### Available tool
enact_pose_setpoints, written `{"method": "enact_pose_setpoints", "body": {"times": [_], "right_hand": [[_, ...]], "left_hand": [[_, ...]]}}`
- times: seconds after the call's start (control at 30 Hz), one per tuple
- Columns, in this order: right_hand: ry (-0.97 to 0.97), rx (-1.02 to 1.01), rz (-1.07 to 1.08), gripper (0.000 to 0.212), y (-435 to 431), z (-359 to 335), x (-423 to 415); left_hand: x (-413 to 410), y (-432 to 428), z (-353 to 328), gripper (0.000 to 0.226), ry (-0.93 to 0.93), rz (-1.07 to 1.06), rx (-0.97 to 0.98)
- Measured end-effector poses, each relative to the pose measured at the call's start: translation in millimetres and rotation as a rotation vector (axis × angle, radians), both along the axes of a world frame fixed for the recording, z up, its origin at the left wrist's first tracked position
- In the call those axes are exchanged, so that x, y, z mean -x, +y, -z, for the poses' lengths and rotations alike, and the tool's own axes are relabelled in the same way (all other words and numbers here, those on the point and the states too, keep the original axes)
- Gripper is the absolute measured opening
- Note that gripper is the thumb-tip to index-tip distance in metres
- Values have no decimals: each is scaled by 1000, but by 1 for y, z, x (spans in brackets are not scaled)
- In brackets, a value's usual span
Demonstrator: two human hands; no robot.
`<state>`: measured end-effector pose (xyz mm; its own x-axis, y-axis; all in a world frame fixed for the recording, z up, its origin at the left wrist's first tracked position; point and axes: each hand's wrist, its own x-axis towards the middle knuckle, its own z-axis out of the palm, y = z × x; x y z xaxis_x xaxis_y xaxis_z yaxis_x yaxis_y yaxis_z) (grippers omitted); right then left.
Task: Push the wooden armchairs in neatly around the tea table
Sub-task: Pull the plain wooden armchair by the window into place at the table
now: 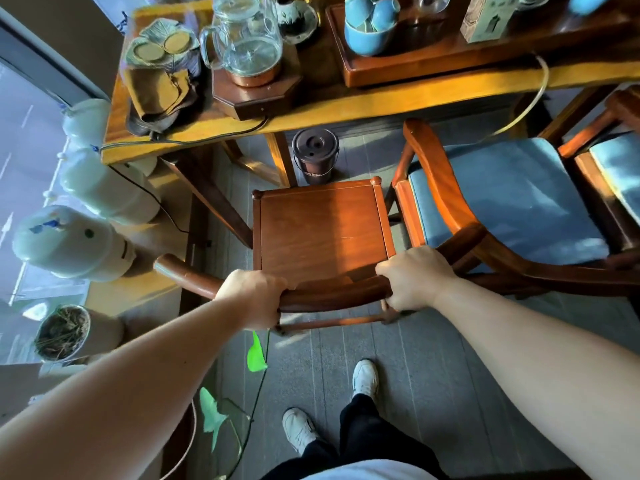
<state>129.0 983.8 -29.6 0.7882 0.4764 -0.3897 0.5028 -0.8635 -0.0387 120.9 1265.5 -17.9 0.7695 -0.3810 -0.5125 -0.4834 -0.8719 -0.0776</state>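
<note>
Both my hands held the chair's curved back rail.

My left hand and right hand reached forward, each grip closed over the rail; the wooden chair stood before me, its seat just short of the surface.

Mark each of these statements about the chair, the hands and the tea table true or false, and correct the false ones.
1. Both hands grip the curved back rail of the bare wooden chair. True: left hand, right hand.
2. The held chair has a blue cushion. False: its seat is bare wood; the neighbouring armchair has the blue cushion.
3. A dark lidded bucket stands on the floor under the tea table. True.
4. The glass kettle lies on its side. False: it stands upright on its base.
</note>
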Motion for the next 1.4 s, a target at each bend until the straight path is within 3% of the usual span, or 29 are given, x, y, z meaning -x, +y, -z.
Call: {"method": "enact_pose_setpoints", "body": {"times": [0.43,0.57,0.73,0.83,1.13,1.4], "right_hand": [[62,-8,-3,16,1,-2,-8],[88,-24,-17,18,1,-1,-11],[206,-34,-60,61,0,-4,-20],[213,-37,-79,68,0,-7,-20],[122,21,-31,38,7,-6,-13],[141,40,15,33,53,-13,-1]], "left_hand": [[4,0,10,16,-102,-169,31],[11,5,11,26,-119,-198,89],[17,19,4,54,-49,-156,208],[15,32,-11,64,-67,-202,266],[14,79,-34,49,-198,-211,333],[20,128,-24,35,-303,-233,491]]}}
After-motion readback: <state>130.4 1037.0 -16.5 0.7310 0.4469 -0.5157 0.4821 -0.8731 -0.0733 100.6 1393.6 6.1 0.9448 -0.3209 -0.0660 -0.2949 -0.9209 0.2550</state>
